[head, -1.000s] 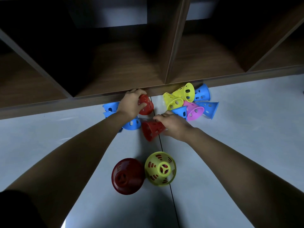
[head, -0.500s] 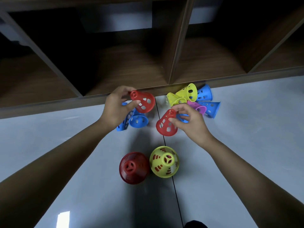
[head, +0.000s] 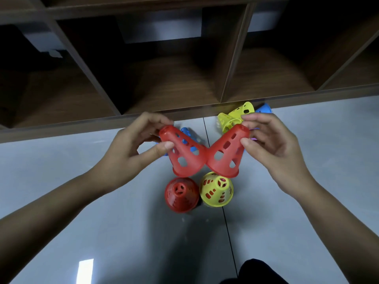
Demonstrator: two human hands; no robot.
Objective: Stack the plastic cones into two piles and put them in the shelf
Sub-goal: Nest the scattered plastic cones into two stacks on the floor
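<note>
While left hand (head: 131,148), right hand (head: 272,144) pinch red cones (head: 185,158), loose cones (head: 227,121) lie beside shelf (head: 184,83).

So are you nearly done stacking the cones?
Not nearly. Two piles are started on the floor: a red pile and a yellow-topped pile. The left hand pinches the left red cone, the right hand the right red cone. Left to do: loose yellow cones and blue cones lie by the shelf, and neither pile is in it.
</note>
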